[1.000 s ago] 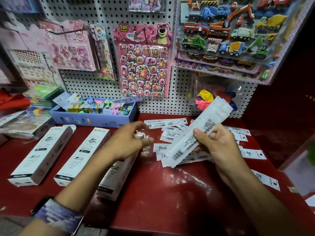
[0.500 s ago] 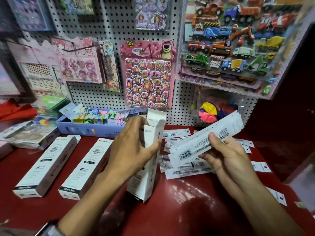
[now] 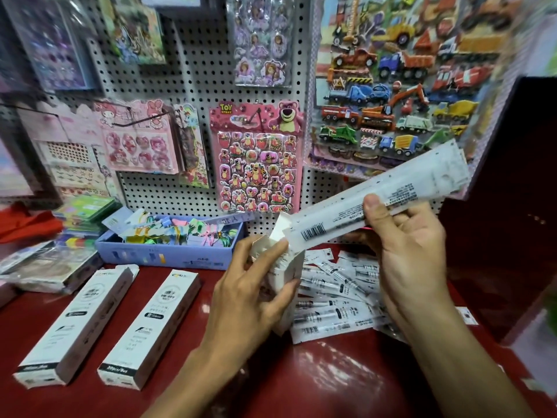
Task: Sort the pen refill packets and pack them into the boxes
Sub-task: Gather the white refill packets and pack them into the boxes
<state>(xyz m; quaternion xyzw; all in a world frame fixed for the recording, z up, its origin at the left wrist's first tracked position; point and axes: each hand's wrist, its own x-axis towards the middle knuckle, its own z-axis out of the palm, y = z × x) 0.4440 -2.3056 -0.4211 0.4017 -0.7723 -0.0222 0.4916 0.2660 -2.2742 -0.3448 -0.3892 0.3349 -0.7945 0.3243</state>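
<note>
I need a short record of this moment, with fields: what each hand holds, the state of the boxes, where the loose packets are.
left hand: holds the open box upright on the red table
right hand: holds a stack of refill packets, lower end at the box mouth
other boxes: two boxes lying flat, left of the hands
loose packets: spread on the table behind the open box

White refill packets (image 3: 379, 200) tilted, lower end at open box (image 3: 283, 267) mouth.
</note>
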